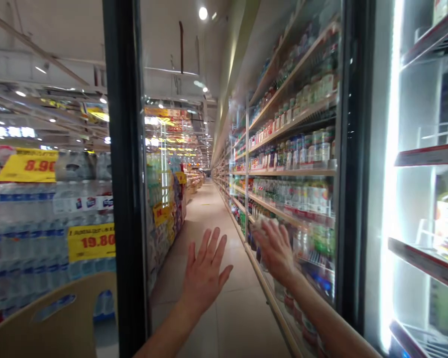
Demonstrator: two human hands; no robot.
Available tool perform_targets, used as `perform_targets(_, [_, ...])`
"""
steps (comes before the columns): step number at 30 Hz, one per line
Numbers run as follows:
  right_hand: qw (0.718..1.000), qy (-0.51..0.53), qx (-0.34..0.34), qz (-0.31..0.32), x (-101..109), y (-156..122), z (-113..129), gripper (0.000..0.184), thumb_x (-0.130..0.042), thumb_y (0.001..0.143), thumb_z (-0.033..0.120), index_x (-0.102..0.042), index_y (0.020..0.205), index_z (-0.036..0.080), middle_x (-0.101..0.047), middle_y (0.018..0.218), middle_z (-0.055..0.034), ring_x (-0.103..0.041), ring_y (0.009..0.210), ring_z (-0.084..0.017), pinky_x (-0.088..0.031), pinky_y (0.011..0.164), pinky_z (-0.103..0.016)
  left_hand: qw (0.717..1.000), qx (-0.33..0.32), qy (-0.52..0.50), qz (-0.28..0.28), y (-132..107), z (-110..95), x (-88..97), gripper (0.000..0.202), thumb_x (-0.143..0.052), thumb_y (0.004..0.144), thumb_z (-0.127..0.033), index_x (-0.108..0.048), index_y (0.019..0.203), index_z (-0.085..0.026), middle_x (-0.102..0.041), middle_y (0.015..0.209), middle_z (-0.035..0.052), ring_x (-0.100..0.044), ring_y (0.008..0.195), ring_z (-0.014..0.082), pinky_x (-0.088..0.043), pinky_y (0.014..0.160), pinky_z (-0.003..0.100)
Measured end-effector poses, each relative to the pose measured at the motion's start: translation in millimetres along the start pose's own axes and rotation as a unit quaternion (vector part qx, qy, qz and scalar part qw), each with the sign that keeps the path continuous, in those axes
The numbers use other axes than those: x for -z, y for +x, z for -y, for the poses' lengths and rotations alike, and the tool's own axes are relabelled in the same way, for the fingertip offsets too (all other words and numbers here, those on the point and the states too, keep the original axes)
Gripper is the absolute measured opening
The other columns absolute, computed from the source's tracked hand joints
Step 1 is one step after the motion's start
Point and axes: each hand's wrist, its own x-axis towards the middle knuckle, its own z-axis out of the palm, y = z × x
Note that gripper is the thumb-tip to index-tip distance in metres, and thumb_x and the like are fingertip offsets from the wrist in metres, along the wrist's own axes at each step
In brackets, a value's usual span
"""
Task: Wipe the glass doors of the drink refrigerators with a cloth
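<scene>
An opened glass cooler door point(122, 179) with a black frame stands in front of me. My left hand point(205, 271) is raised before the pane, its fingers spread; it holds nothing, and whether the palm touches the glass I cannot tell. To its right, my right hand point(278, 248) is also up at the glass, slightly smeared by motion. A crumpled whitish cloth point(260, 222) shows blurred at its fingertips, pressed between the fingers and the pane. Most of the cloth is hidden behind the hand.
Lit cooler shelves point(429, 154) with bottles stand close on the right. At the left are stacked packs of water bottles point(26, 214) with yellow price signs point(91, 242). A beige plastic chair-like back point(52, 318) fills the lower left. Beyond the glass runs an aisle point(205, 209).
</scene>
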Motion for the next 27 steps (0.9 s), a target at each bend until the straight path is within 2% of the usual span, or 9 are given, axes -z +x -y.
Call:
perform_targets(3, [0.978,-0.044,-0.181,-0.094,2,8,-34,0.058,-0.037,0.088,0.014,-0.025,0.143,0.029,-0.021,0.152,-0.0069,-0.021,0.139,-0.027,-0.026,0.108,-0.056,1.000,-0.003,-0.005,0.003,1,-1,2.9,0.054,-0.052,0.084,-0.044,-0.047,0.130,-0.017,-0.050,0.135,0.0117,-0.026,0.137,0.0222,-0.007,0.114,0.042])
perform_targets(5, [0.964,-0.043,-0.231,-0.125,1,18,-34,0.056,-0.036,0.089,0.015,-0.026,0.143,0.027,-0.020,0.152,-0.0084,-0.021,0.139,-0.029,-0.027,0.106,-0.058,1.000,-0.005,-0.010,-0.003,5,-1,4.7,0.051,-0.052,0.084,-0.041,-0.048,0.129,-0.016,-0.050,0.134,0.0117,-0.028,0.136,0.0220,-0.008,0.114,0.042])
perform_targets(9, [0.998,0.020,-0.043,-0.044,-4,29,7,0.063,-0.040,0.085,0.010,-0.024,0.143,0.031,-0.023,0.152,-0.0032,-0.020,0.139,-0.027,-0.030,0.109,-0.051,1.000,0.005,-0.007,-0.011,27,2,7.4,0.055,-0.051,0.085,-0.040,-0.043,0.133,-0.014,-0.046,0.138,0.0137,-0.029,0.136,0.0225,-0.010,0.113,0.042])
perform_targets(11, [0.999,0.032,0.036,-0.017,-5,30,12,0.066,-0.042,0.084,0.008,-0.025,0.142,0.035,-0.027,0.150,0.0001,-0.024,0.138,-0.023,-0.030,0.110,-0.045,1.000,0.010,0.007,-0.005,37,6,8.7,0.061,-0.050,0.085,-0.043,-0.036,0.137,-0.014,-0.041,0.141,0.0148,-0.027,0.136,0.0242,-0.011,0.113,0.045])
perform_targets(13, [0.999,0.009,0.002,-0.039,-3,31,-5,0.064,-0.043,0.084,0.010,-0.028,0.141,0.035,-0.028,0.150,-0.0005,-0.026,0.137,-0.023,-0.030,0.110,-0.046,1.000,0.005,0.019,0.005,44,10,9.9,0.067,-0.051,0.084,-0.045,-0.031,0.140,-0.014,-0.039,0.142,0.0148,-0.026,0.137,0.0250,-0.012,0.112,0.047])
perform_targets(16, [0.978,-0.034,-0.173,-0.116,-1,36,-39,0.057,-0.039,0.087,0.015,-0.029,0.141,0.030,-0.024,0.151,-0.0063,-0.026,0.137,-0.028,-0.029,0.107,-0.055,1.000,-0.002,0.024,0.009,46,12,10.6,0.068,-0.052,0.083,-0.046,-0.031,0.140,-0.015,-0.040,0.141,0.0139,-0.026,0.137,0.0243,-0.010,0.113,0.046])
perform_targets(18, [0.966,-0.036,-0.218,-0.131,-1,40,-41,0.056,-0.038,0.089,0.016,-0.027,0.142,0.028,-0.022,0.152,-0.0076,-0.024,0.138,-0.030,-0.028,0.106,-0.058,1.000,0.002,0.022,0.007,44,11,9.9,0.067,-0.053,0.083,-0.045,-0.033,0.139,-0.014,-0.040,0.141,0.0138,-0.026,0.137,0.0240,-0.009,0.113,0.045])
perform_targets(24, [0.999,0.028,0.017,-0.028,-6,42,7,0.069,-0.040,0.083,0.007,-0.020,0.143,0.034,-0.026,0.151,-0.0001,-0.025,0.138,-0.023,-0.030,0.110,-0.046,1.000,-0.001,0.021,-0.005,42,12,7.5,0.067,-0.051,0.084,-0.046,-0.031,0.140,-0.015,-0.041,0.141,0.0142,-0.026,0.137,0.0242,-0.010,0.113,0.046])
perform_targets(27, [0.997,-0.005,-0.037,-0.071,-4,49,-14,0.065,-0.041,0.085,0.011,-0.022,0.143,0.034,-0.025,0.151,-0.0017,-0.025,0.138,-0.024,-0.029,0.110,-0.048,1.000,-0.005,0.018,-0.001,42,14,8.2,0.065,-0.051,0.084,-0.046,-0.035,0.138,-0.014,-0.042,0.141,0.0132,-0.026,0.137,0.0234,-0.009,0.113,0.044])
